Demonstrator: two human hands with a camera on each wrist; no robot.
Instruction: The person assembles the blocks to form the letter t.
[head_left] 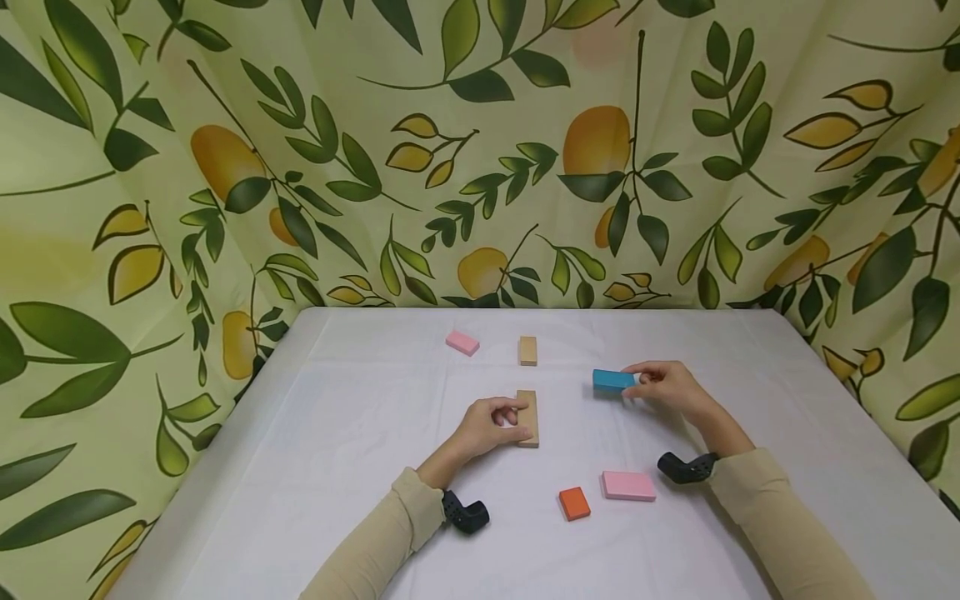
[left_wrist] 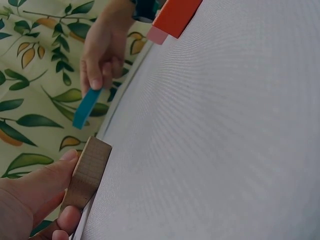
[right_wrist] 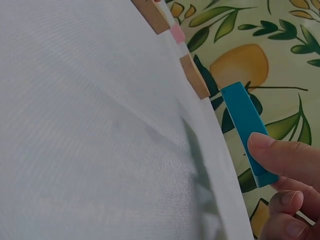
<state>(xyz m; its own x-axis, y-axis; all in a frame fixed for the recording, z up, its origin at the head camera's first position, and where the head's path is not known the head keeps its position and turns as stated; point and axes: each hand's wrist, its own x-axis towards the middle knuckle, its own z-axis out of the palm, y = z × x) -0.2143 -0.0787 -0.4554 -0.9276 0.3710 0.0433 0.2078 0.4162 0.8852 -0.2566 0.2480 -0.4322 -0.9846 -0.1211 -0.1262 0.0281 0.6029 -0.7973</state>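
In the head view my left hand [head_left: 489, 425] pinches a long plain wooden block [head_left: 529, 421] by its sides, near the middle of the table. The left wrist view shows the wooden block's end [left_wrist: 89, 167] between thumb and fingers. Farther right, my right hand [head_left: 670, 387] holds a blue block [head_left: 612, 381] by its right end, between thumb and fingers. The right wrist view has the blue block [right_wrist: 247, 132] raised above the white cloth, its shadow falling below. A smaller wooden block [head_left: 528, 351] lies beyond the left hand.
A small pink block [head_left: 462, 342] lies at the back of the white-covered table [head_left: 360, 400]. Nearer the front are an orange-red block [head_left: 574, 503] and a larger pink block [head_left: 628, 486]. A leaf-and-fruit patterned curtain [head_left: 480, 167] hangs behind and along both sides.
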